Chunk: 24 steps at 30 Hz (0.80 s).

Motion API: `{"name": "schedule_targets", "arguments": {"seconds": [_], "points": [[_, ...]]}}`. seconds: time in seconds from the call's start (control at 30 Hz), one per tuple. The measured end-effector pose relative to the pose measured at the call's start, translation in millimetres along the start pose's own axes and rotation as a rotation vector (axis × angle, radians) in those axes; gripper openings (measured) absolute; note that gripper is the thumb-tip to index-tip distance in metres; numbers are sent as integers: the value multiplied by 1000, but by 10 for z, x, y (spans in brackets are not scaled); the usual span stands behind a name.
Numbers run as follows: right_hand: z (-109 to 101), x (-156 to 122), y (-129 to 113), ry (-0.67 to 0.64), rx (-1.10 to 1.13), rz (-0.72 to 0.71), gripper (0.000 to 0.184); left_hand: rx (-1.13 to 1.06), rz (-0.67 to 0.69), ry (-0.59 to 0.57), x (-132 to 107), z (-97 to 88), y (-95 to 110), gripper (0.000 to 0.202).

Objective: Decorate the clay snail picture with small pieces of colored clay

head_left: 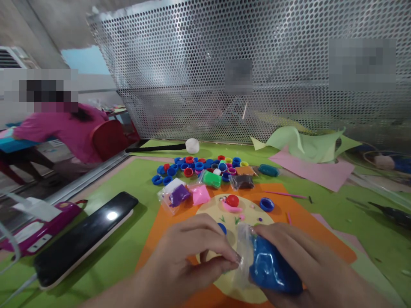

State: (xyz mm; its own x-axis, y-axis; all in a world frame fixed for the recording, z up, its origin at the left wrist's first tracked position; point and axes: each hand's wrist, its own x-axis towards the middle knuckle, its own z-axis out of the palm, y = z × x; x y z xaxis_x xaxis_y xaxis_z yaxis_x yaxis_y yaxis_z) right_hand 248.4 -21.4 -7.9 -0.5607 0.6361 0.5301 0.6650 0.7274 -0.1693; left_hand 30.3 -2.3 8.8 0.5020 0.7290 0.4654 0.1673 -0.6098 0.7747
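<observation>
My right hand [298, 252] is wrapped round a clear plastic bag of blue modelling clay [272, 265]. Thumb and fingertips of my left hand [195, 252] pinch the bag's clear edge. Beneath both hands lies a pale yellow paper circle [224, 280] on an orange sheet [157, 239]. On the circle, beyond the bag, sit a pink clay snail with a red shell [232, 202], small green clay pieces [236, 220] and a blue round piece [221, 228] partly hidden by my left hand. A blue bottle cap [266, 204] rests at the circle's upper right.
Several bottle caps [199, 166] and clay packets [212, 179] lie farther back. A phone [86, 235] and a purple power strip [48, 222] are at left. Crumpled green paper [302, 141] and pink paper [314, 169] lie by the perforated metal screen [199, 81]. A person in pink [64, 128] sits at far left.
</observation>
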Motion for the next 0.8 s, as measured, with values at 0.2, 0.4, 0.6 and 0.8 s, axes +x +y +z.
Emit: {"name": "schedule_targets", "arguments": {"seconds": [0.2, 0.4, 0.6, 0.8], "points": [[63, -37, -20, -17, 7, 17, 36, 144, 13, 27, -81, 104, -77, 12], [61, -6, -37, -28, -33, -33, 30, 253, 34, -155, -56, 55, -15, 11], [73, 16, -45, 5, -78, -48, 31, 294, 43, -176, -49, 53, -8, 15], [96, 18, -63, 86, -90, -72, 32, 343, 51, -182, -84, 113, -25, 15]]}}
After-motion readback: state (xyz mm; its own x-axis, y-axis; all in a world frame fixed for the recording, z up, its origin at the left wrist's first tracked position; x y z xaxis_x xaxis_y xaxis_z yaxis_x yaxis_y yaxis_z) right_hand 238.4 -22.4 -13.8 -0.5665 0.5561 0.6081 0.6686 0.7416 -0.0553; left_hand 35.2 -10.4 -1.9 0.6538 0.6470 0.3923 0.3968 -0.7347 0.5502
